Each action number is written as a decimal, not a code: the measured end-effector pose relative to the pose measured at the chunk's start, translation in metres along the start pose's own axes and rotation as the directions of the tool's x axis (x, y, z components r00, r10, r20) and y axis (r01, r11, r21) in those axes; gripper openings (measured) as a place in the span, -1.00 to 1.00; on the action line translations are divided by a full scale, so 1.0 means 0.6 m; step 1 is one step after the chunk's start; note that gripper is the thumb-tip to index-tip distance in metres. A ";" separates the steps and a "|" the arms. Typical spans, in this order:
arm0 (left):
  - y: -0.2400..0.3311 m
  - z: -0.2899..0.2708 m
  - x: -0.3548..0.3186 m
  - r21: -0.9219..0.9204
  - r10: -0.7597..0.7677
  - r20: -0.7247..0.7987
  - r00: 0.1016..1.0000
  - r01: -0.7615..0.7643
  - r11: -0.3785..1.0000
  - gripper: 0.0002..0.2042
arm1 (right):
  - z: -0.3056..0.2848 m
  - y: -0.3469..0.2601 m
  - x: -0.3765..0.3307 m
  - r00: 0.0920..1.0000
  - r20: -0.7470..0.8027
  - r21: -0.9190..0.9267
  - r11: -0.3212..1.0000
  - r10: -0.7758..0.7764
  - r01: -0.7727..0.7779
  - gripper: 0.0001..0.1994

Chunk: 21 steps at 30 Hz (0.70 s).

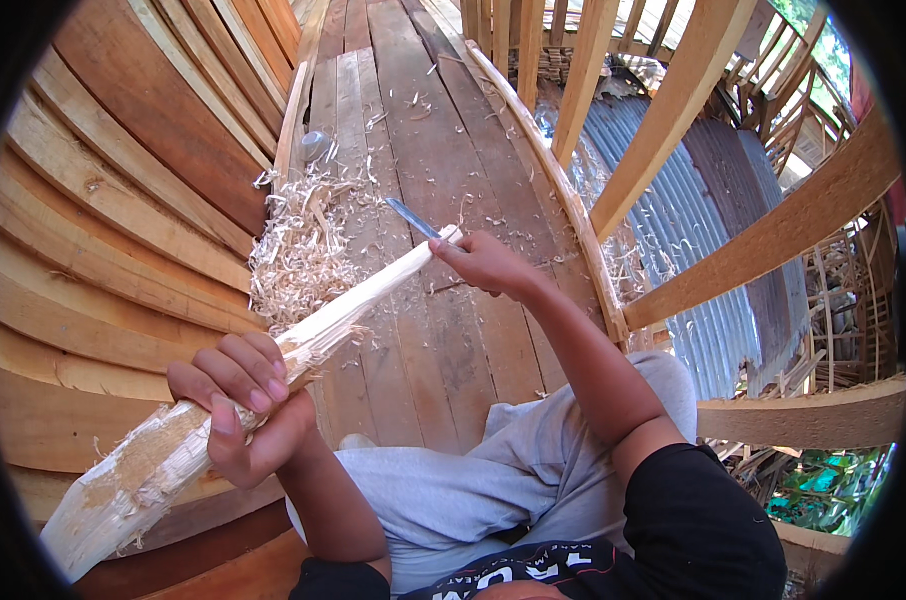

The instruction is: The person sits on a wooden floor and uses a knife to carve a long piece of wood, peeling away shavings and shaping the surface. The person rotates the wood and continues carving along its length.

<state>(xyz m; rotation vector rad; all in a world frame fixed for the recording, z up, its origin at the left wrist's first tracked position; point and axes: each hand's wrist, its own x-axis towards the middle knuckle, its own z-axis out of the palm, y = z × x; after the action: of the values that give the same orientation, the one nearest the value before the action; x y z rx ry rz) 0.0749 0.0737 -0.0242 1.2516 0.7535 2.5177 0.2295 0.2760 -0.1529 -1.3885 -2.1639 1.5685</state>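
A long, pale, roughly hewn piece of wood (348, 308) slants from the lower left up to the middle of the view. Its near end is thick and splintery, and its far end is narrow and shaved smooth. My left hand (243, 400) is wrapped round the thicker part. At the narrow end my right hand (485, 264) grips a knife (410, 216), whose blade points up and to the left across the wood. The knife's handle is mostly hidden in my fingers.
Curly wood shavings (308, 250) are heaped on the plank floor (423, 130), beside a small greyish round container (315, 146). Stacked boards (103, 260) rise on my left. Along the right stand wooden railing posts (663, 120), with corrugated metal sheets (693, 260) beyond them.
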 end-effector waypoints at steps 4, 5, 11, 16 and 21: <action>0.002 0.000 0.001 0.000 -0.007 0.012 1.000 0.007 1.000 -0.83 | 0.000 -0.010 -0.008 0.988 0.093 0.043 0.991 0.121 -0.126 -0.38; 0.002 0.000 0.001 -0.003 -0.010 0.014 1.000 0.010 1.000 -0.83 | 0.000 -0.012 -0.009 0.977 0.129 0.064 0.982 0.167 -0.177 -0.40; 0.011 -0.005 0.009 -0.006 0.000 0.028 1.000 0.001 1.000 -0.85 | -0.016 -0.014 -0.005 0.872 0.433 0.467 0.771 0.228 -0.433 -0.45; 0.016 -0.010 0.010 -0.034 -0.026 0.020 0.999 0.026 0.999 -0.85 | -0.042 -0.001 -0.004 0.883 0.456 0.652 0.633 0.114 -0.418 -0.46; 0.015 -0.017 0.012 -0.091 0.005 -0.024 1.000 -0.007 0.996 -0.86 | -0.075 0.020 0.008 0.904 0.414 0.770 0.490 0.104 -0.409 -0.46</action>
<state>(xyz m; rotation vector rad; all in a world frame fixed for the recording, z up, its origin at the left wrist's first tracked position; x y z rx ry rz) 0.0627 0.0656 -0.0193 1.1987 0.6334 2.5449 0.2594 0.3110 -0.1439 -1.1493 -0.8910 2.5914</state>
